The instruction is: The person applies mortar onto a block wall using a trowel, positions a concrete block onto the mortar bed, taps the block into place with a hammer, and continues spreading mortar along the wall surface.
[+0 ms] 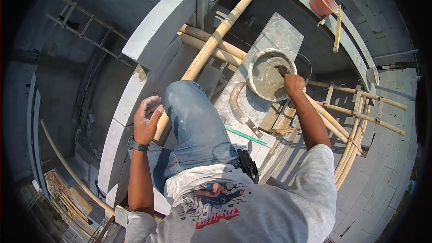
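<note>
Nearest me, the person's left hand [147, 116] is hovering beside the knee, fingers loosely curled and holding nothing that I can see. Further out, the right hand [294, 84] is clenching a dark tool [282, 70], perhaps a trowel, whose handle the fist is hiding. Its end is resting in the wet mortar [266, 79] inside the bucket [250, 82]. A hard sideways pull could tip that bucket, since it is standing on a narrow board [284, 32]; an overfull scoop could drip. A careless knee could knock down the curved tool [236, 101] lying beside the bucket. The board's surface is showing pale splashes. Beyond, bamboo poles [225, 31] are crossing the gap, grey block walls are curving around, and a red bucket [321, 2] is sitting on a ledge.
</note>
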`<state>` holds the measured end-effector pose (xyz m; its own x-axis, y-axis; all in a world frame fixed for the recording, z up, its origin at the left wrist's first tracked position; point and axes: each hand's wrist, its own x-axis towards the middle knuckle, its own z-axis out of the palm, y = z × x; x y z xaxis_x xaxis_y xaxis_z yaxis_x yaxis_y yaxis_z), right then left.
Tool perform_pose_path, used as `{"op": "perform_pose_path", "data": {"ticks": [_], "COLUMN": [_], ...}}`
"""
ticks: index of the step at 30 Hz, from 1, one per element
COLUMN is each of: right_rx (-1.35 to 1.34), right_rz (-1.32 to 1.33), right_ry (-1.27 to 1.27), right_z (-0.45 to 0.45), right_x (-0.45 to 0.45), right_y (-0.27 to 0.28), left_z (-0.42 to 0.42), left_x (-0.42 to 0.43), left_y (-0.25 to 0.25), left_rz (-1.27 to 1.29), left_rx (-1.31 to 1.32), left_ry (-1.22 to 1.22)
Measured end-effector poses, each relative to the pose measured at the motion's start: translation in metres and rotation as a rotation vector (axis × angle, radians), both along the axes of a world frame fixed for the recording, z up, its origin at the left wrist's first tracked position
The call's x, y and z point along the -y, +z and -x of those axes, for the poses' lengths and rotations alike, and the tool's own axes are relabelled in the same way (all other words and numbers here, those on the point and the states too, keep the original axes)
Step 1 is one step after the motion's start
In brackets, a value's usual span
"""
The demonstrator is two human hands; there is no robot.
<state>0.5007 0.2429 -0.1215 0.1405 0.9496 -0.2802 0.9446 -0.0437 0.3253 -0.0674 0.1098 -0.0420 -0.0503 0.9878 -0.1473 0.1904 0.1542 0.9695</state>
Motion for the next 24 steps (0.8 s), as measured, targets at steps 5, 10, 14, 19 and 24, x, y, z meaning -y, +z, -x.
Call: {"op": "perform_pose_path", "data": {"ticks": [5,10,14,19,24], "right_rx": [-0.192,-0.211,-0.124,-0.079,-0.103], "right_rz": [0.188,0.272,0.260,0.002,0.000], "right_ry": [-0.064,0.017,-0.008,-0.029,-0.067], "right_z": [0.036,0.036,0.025,0.000,0.021], "right_x": [0.021,0.050,0.045,-0.003,-0.009], "right_y": [-0.006,0.049,0.008,0.020,-0.041], "left_z": [-0.001,-0.006,-0.024,-0.015,0.003], "left_x": [0.006,-0.001,-0.010,-0.006,0.006], "left_y": [0.003,-0.016,-0.008,0.010,0.001], "left_rz": [0.025,0.008,0.001,-0.026,-0.001], "left_rx": [0.031,0.054,0.082,-0.032,0.011], "left_ry": [0.022,0.040,-0.026,-0.068,0.053]}}
